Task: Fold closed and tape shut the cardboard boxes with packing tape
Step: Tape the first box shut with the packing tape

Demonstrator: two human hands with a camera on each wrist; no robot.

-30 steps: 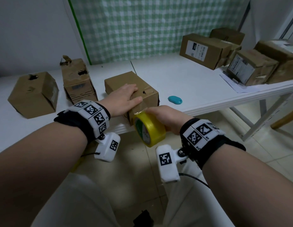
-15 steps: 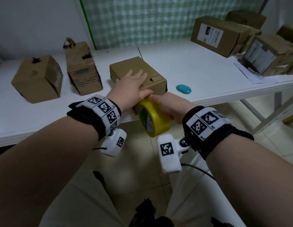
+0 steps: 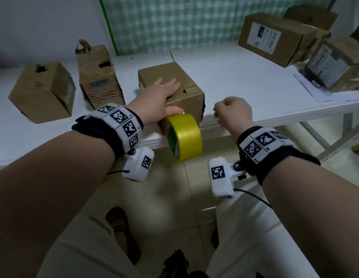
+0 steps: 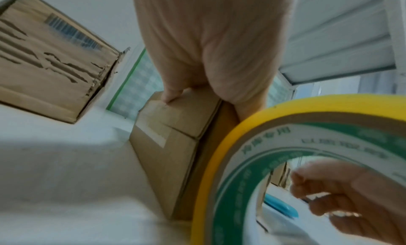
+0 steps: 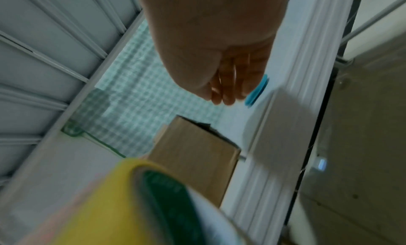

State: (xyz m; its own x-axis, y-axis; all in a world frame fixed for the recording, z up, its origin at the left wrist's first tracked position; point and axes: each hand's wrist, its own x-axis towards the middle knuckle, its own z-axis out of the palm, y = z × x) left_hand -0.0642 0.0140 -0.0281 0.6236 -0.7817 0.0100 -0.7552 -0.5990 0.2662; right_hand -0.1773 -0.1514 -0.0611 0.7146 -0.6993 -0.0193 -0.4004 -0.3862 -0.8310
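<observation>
- Left hand (image 3: 161, 93) lay flat, fingers straight, on top of the cardboard box (image 3: 186, 101) at the near edge of the white tabletop (image 3: 245, 81); probably pressing the flaps down so they stayed folded for taping.
- Thumb of that hand sat low on the box's near face, touching the yellow packing tape roll (image 3: 183, 137); likely pinning the tape end there. The strip itself was too clear to make out.
- Roll hung off the tabletop's near edge, just below the box. No grip around it was visible, so it probably dangled from the stuck tape.
- Right hand (image 3: 232, 115) hovered right of the box, fingers curled into a loose fist, apart from the roll. The right wrist view was blurred; whether it pinched anything small I could not tell, but nothing showed in it.
- Blue oval object (image 5: 257, 90) lay on the tabletop beyond the right hand, maybe a cutter; the hand hid it in the head view.
- Two torn boxes (image 3: 42, 91) stood far left, one taller with a ripped top; more labelled boxes (image 3: 275, 39) sat far right, partly cut off by the frame.
- Box top seam was mostly hidden under the left hand, so how much tape was already on could not be judged.
- Judgement: taping of this box was partway done, with cutting or tearing the tape likely next.
</observation>
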